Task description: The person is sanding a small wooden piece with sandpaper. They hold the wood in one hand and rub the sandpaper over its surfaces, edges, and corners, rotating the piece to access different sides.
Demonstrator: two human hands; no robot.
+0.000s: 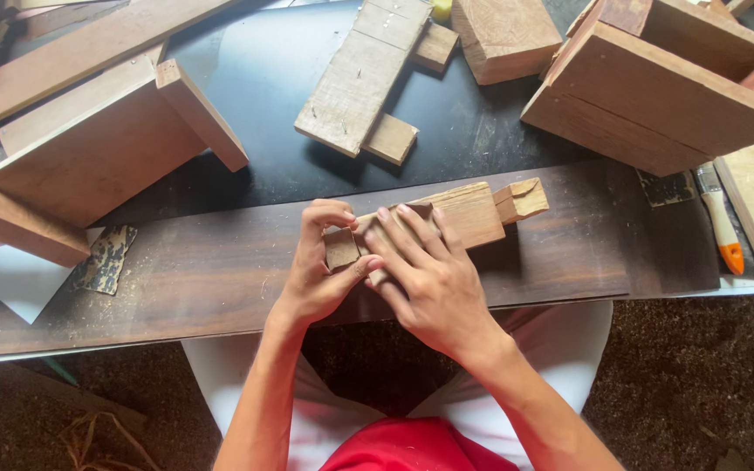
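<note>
- Head view: both hands on a small wooden assembly (pixel 455 214) lying on the dark plank (pixel 220 262) that runs left to right along the near edge of the worktop (pixel 263 70).
- Left hand (pixel 316 275): fingers curled around the near-left end block of the assembly, thumb pressed against its near side. Closed grip on it.
- Right hand (pixel 425 279): laid flat over the top of the assembly, fingers spread and pointing far-left, pressing down. Not wrapped around it; can't tell what's under the palm.
- Assembly: pale board with short cross blocks, right end sticks out past the right hand; a small notched block sits at its far-right tip.
- Far centre: another nailed board piece (pixel 364 78), tilted, well apart from the hands.
- Far right: open wooden box frame (pixel 656 96); beside it a thick wood block (pixel 503 35).
- Left: large slanted wooden panel with cleats (pixel 89 148), resting partly on the plank.
- Worn sandpaper scrap (pixel 105 259) on the plank at left; a second scrap (pixel 667 187) at right.
- Brush with orange handle (pixel 720 218) at the right edge, near the box frame.
</note>
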